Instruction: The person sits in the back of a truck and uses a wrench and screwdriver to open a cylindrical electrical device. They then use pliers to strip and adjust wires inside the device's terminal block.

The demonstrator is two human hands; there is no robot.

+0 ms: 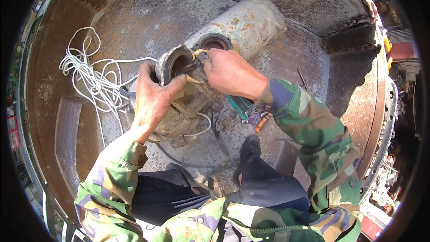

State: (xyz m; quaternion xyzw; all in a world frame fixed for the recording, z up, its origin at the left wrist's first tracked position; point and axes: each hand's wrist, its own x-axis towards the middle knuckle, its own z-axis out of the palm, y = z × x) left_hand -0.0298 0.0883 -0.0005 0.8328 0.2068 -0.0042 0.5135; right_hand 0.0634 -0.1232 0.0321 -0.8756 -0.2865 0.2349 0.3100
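A weathered grey cylinder (257, 20) with rust spots, which looks like a pump or motor body, lies on the metal floor. At its near end are a round opening (214, 43) and a round pipe fitting (180, 62) tilted beside it. My left hand (152, 90) grips that fitting's rim, its thumb on the near edge. Above the fitting, my right hand (230, 72) is closed around a short dark tool (202, 57) whose kind I cannot make out. A yellowish strip (195, 80) shows by the fitting's rim, between my hands.
White cable (96, 80) lies in a loose tangle at the left. Near my right forearm are a green-handled tool (239, 104), a wrench end (245, 122) and an orange-handled tool (263, 123). Metal walls surround the floor. Another person's hand (370, 6) rests on the far right wall.
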